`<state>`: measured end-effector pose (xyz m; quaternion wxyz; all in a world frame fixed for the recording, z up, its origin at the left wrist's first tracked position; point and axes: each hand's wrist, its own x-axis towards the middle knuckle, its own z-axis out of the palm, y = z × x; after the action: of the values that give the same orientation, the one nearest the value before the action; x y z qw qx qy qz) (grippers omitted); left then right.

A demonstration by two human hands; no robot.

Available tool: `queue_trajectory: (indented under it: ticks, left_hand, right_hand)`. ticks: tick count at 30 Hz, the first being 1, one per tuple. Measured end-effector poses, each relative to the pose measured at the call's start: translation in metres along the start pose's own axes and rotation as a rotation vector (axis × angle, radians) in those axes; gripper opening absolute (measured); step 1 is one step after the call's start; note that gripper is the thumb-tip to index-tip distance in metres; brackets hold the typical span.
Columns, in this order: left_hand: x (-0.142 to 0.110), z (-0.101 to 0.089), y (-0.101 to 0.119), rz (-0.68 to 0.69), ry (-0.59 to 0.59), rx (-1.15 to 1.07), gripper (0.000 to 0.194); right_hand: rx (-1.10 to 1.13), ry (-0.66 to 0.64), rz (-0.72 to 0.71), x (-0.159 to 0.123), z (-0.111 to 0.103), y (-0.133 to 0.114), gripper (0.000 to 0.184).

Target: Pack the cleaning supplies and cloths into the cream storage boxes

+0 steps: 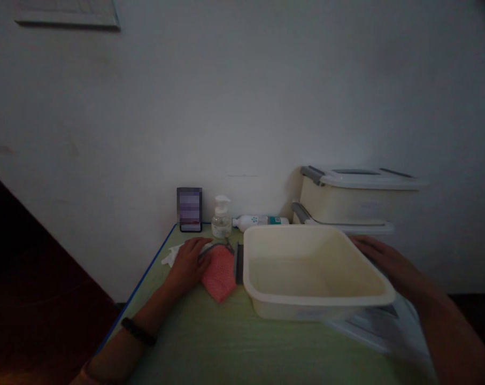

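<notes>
Left: blue edge of the green tabletop (202, 345) runs diagonally from the wall toward the viewer; bare green surface shows between the left forearm and the bin, giving room in the foreground. Smartphone (190, 209) upright against the wall at the far left corner, screen pixelated. White crumpled item (170, 254) partly hidden behind the left hand (189, 262); black bracelet (138, 331) on that forearm. Left hand lies palm down, fingers extended over the left edge of a pink cloth (221, 275) with grey trim; cannot tell whether its grip is closed on the fabric.

Behind the cloth: pump bottle (221, 224), upright, white pump head. To its right, a white bottle (252, 221) on its side along the wall, partly blocked by the bin rim.

Grey latch (238, 263) projects from the bin's left side, beside the cloth. Cream bin (318, 301): open-topped, inner floor and walls visible. Behind it, two stacked lidded bins (346, 202), contents hidden, limit the back right. A pale lid (386, 326) lies partly under the bin's right side. Right hand (374, 252) at the bin's right rim; fingertips obscured, grip cannot be determined.
</notes>
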<state>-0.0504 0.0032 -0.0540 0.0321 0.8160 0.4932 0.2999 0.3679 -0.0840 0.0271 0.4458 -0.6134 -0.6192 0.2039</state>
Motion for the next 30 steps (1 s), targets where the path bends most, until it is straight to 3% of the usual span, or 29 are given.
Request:
queue_trajectory:
  ticks: [4,6,8,12,14,16,19,21,25,28,30]
  left_hand:
    - [0.003,-0.001,0.001,-0.010,-0.053,0.059,0.032]
    - [0.010,-0.003,0.003,-0.011,-0.096,0.075,0.034]
    - [0.021,-0.009,0.006,0.002,-0.179,0.068,0.033]
    - [0.048,-0.029,0.016,0.026,-0.392,0.019,0.025]
    - [0.060,-0.040,0.023,0.018,-0.428,0.001,0.020]
    - [0.069,-0.051,0.031,0.001,-0.402,-0.016,0.020]
    - [0.075,-0.068,0.043,-0.011,-0.342,-0.042,0.020]
    - [0.075,-0.083,0.050,-0.026,-0.288,-0.054,0.021]
    - [0.068,-0.108,0.064,-0.107,0.047,-0.153,0.017]
    - [0.063,-0.115,0.074,-0.174,0.365,-0.347,0.015]
    - [0.061,-0.115,0.081,-0.200,0.501,-0.503,0.015]
  right_hand:
    - [-0.123,-0.009,0.098,0.019,-0.019,-0.021,0.028]
    - [-0.216,-0.003,0.056,0.029,-0.020,-0.042,0.032]
    - [-0.272,-0.187,-0.032,0.035,-0.014,-0.067,0.036]
    - [-0.145,-0.624,-0.113,0.036,0.017,-0.103,0.042]
    - [-0.172,-0.699,-0.117,0.034,0.032,-0.105,0.044]
    - [-0.302,-0.675,-0.092,0.031,0.044,-0.103,0.043]
    - [-0.432,-0.634,-0.076,0.026,0.050,-0.103,0.041]
    - [-0.410,-0.678,-0.085,0.021,0.050,-0.108,0.042]
    - [-0.396,-0.668,-0.102,0.010,0.055,-0.120,0.047]
    - [-0.392,-0.588,-0.168,0.005,0.066,-0.126,0.053]
    - [-0.315,-0.537,-0.184,0.004,0.075,-0.131,0.058]
